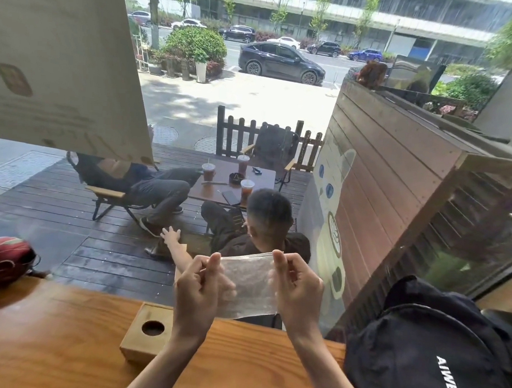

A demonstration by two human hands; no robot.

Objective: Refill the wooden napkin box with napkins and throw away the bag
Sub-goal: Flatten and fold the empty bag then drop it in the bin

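Observation:
A clear plastic bag is stretched flat in the air above the counter, held by both hands at its top corners. My left hand pinches the bag's left edge. My right hand pinches its right edge. The bag looks empty and see-through. Below my left wrist sits the wooden napkin box, its lid shut, with a round hole in the top. No napkins show at the hole.
The box rests on a wooden counter against a window. A black backpack fills the counter's right end. A red helmet lies at the far left. Beyond the glass, people sit at a table on a deck.

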